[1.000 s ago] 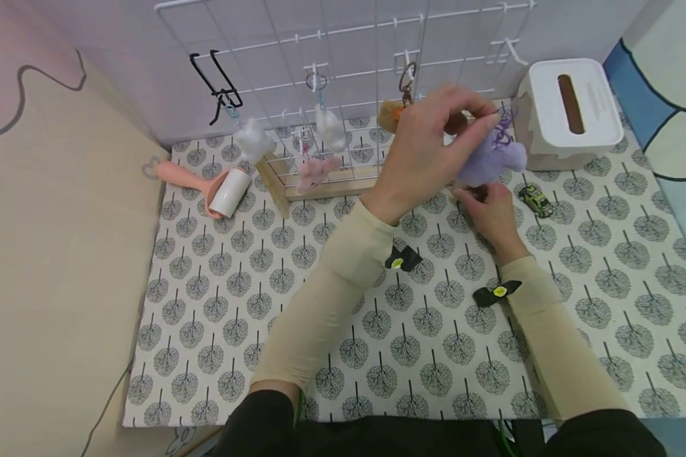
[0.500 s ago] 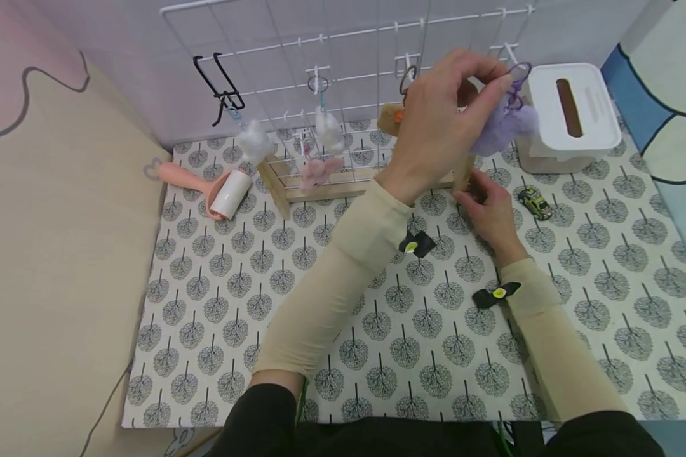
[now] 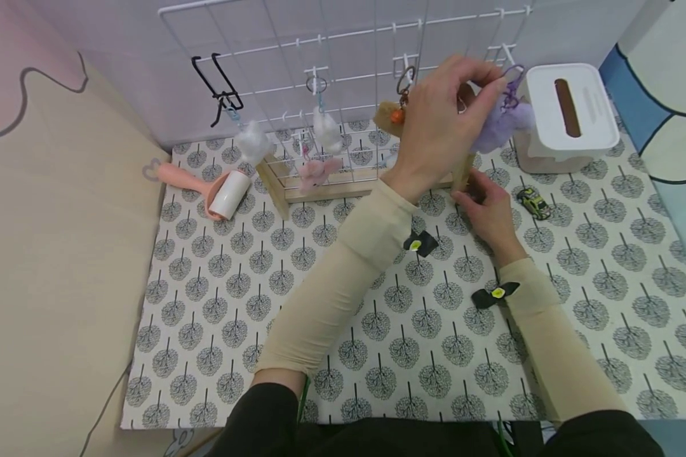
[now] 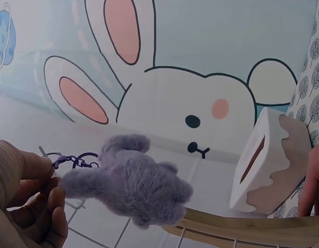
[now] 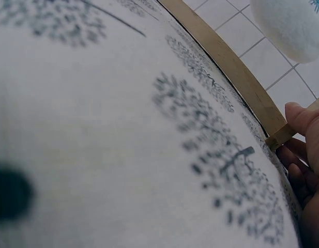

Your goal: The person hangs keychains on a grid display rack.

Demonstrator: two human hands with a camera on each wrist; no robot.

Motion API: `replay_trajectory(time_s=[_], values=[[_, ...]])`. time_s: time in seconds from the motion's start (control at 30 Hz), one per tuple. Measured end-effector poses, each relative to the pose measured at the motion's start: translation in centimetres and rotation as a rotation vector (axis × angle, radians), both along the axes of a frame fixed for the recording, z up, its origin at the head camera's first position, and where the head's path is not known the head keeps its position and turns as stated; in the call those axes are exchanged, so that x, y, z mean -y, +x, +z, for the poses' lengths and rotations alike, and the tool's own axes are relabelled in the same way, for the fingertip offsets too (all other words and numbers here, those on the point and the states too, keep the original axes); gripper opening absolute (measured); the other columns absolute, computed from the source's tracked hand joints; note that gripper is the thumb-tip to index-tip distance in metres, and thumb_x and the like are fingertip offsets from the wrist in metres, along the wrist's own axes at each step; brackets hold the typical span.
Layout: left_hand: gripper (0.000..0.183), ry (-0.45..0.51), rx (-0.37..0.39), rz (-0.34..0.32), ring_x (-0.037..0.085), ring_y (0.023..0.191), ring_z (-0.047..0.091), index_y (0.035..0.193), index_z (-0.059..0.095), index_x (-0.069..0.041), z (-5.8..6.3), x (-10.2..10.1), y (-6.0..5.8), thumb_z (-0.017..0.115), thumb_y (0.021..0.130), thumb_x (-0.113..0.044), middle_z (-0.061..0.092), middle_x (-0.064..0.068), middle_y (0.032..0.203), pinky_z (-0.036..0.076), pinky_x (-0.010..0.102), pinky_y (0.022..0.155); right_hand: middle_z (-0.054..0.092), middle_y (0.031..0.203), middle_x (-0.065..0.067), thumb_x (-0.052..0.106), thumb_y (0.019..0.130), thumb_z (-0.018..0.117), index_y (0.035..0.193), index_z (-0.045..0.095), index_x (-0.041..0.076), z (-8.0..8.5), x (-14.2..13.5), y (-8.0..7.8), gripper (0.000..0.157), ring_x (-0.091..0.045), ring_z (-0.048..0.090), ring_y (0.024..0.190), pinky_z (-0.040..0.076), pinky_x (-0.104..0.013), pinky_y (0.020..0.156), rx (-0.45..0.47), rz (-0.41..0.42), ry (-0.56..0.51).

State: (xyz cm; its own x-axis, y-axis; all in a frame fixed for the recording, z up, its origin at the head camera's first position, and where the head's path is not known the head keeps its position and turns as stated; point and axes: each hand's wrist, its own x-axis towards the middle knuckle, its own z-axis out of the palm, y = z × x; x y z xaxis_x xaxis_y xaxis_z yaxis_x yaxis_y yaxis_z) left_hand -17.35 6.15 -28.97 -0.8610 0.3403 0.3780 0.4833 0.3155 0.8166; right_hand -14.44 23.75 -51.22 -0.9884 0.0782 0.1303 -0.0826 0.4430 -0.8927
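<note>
My left hand (image 3: 443, 120) pinches the purple ring of a fluffy lilac plush keychain (image 3: 500, 127). The plush (image 4: 133, 181) hangs beside the fingers in the left wrist view. The ring meets the tip of a white hook (image 3: 509, 56) at the right end of the white wire grid rack (image 3: 343, 28); whether it is round the hook I cannot tell. Low on the right, my right hand (image 3: 491, 216) holds the rack's wooden foot (image 3: 462, 172) between thumb and fingers, also visible as a wooden end (image 5: 279, 137) in the right wrist view.
White plush keychains (image 3: 254, 141), a pink one (image 3: 317, 171) and a brown one (image 3: 387, 117) hang on the rack. A tissue box (image 3: 571, 114) stands right, a toy car (image 3: 533, 203) before it. A pink-handled lint roller (image 3: 206, 187) lies left on the tree-print cloth (image 3: 423, 355).
My left hand has risen and shifted right with the lilac keychain, bringing its ring up to the right-hand hook. In the last half second it barely moved. The right hand stayed at the wooden foot.
</note>
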Motion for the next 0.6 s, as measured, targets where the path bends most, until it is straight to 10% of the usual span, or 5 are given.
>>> replay_trajectory(time_s=[0.37,0.6], values=[[0.014,0.027,-0.014,0.003,0.005,0.089,0.057,0.113,0.076,-0.006,-1.0,0.6,0.9,0.07,0.104,-0.015,0.07,0.001,0.107,0.047,0.014,0.081,0.071,0.123,-0.022,0.02,0.098,0.077,0.149,0.061,0.015,-0.3,-0.1,-0.2,0.054,0.003,0.06,0.096,0.047,-0.014,0.087,-0.02,-0.004,0.005],[0.011,0.114,-0.17,-0.046,0.009,0.086,0.059,0.107,0.076,0.001,-3.8,1.9,3.4,0.072,0.1,-0.007,0.072,0.008,0.101,0.049,0.016,0.079,0.072,0.118,-0.021,0.019,0.098,0.077,0.147,0.063,0.018,-0.4,-0.2,-0.1,0.051,0.003,0.06,0.096,0.047,-0.014,0.086,-0.043,-0.021,0.017]])
